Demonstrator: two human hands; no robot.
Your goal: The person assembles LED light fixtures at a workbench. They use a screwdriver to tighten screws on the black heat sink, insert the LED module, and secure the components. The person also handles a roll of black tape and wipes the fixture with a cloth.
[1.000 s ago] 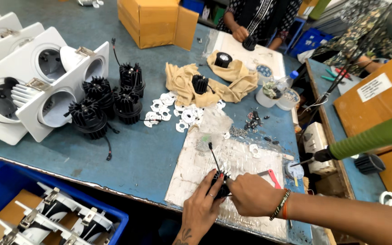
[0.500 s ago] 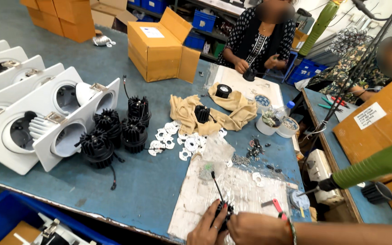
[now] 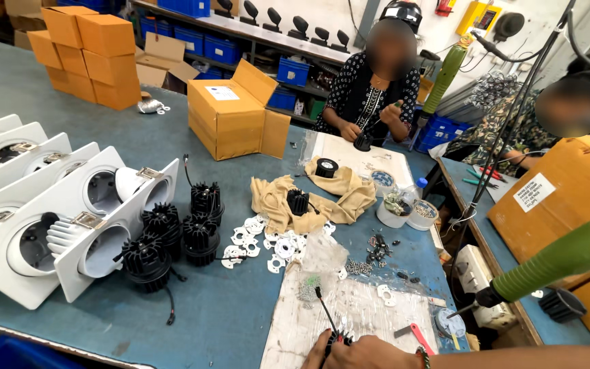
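Both hands at near edge, mostly cut off. Left hand and right hand pinching black finned heat sink over plastic sheet; black wire sticks up. Green power screwdriver hangs right.

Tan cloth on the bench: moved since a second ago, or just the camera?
No, just the camera. The tan cloth keeps its place beside the white rings and the two white tubs; the head camera tilted up, shifting everything down the frame.
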